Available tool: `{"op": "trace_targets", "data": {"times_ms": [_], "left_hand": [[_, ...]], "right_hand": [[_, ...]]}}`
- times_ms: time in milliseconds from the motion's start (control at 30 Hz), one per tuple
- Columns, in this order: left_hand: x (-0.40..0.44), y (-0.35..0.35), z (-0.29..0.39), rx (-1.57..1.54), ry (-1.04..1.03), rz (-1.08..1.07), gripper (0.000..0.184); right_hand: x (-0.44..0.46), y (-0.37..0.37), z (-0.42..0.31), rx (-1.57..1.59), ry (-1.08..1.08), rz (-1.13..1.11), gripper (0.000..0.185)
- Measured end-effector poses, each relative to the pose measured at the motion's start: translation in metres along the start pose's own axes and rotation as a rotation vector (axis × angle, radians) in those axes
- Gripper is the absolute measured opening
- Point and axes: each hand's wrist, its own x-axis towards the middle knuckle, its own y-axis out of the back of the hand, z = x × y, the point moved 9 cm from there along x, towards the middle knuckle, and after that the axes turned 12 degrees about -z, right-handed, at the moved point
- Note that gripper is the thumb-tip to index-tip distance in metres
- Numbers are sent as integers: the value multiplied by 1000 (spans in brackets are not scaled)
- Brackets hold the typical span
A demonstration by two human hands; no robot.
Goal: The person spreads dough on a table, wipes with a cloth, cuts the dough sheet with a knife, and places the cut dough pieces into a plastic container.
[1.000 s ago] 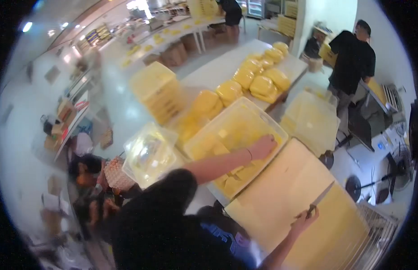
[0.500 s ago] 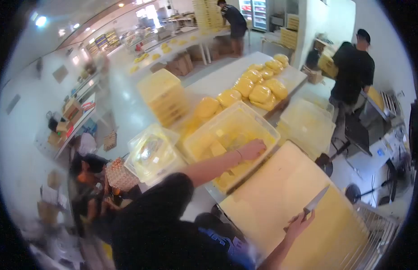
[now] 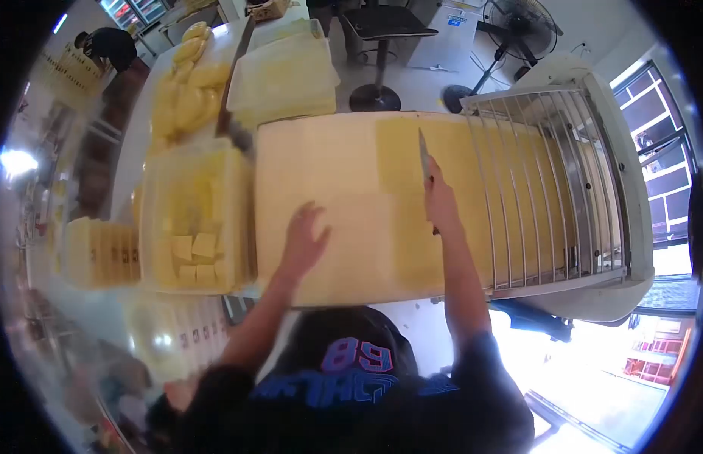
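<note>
In front of me lies a wide pale belt (image 3: 321, 163) with a smooth yellow dough sheet (image 3: 457, 257) over its right part, running under a metal guard. My right hand (image 3: 441, 198) is closed round the handle of a knife (image 3: 424, 151), its blade pointing away from me above the sheet. Over the bare pale part, my left hand (image 3: 304, 240) holds nothing and has its fingers apart; whether it touches the belt I cannot tell. To its left stands a translucent tub (image 3: 245, 219) with several pale yellow dough pieces (image 3: 204, 245) inside.
A barred metal guard (image 3: 518, 189) crosses the machine's right side. Bagged yellow dough (image 3: 191, 106) lies on a table at the far left. Stacked translucent tubs (image 3: 283, 76), a black stool (image 3: 382, 23) and a fan (image 3: 520, 30) stand beyond. A person (image 3: 113, 49) bends at the back left.
My view has swung right to face the belt. My left hand has come out of the tub and is over the belt. The knife stays in my right hand.
</note>
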Motion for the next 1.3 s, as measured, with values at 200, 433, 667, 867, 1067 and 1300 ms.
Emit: {"op": "trace_targets", "data": {"times_ms": [200,433,667,867,1067,1300], "left_hand": [[-3,-47,-13,292,63,35,47],[1,-44,-12,298,108,22,45],[66,-38,-13,53,43,133,40],[247,-63,-5,-44,-22,122,41],[315,-119,-24,133,360,-108,48],[264,-54,80,-121,-213,-78,23]], "right_hand": [[85,-24,-7,-177,-25,-12,51],[142,-45,2,-184,-56,-76,61],[140,-51,6,-142,-78,-152,65],[-10,-67,25,-176,-83,-218,67],[-133,-43,29,-42,-191,-349,60],[-182,-1,40,699,-298,-159,56]]}}
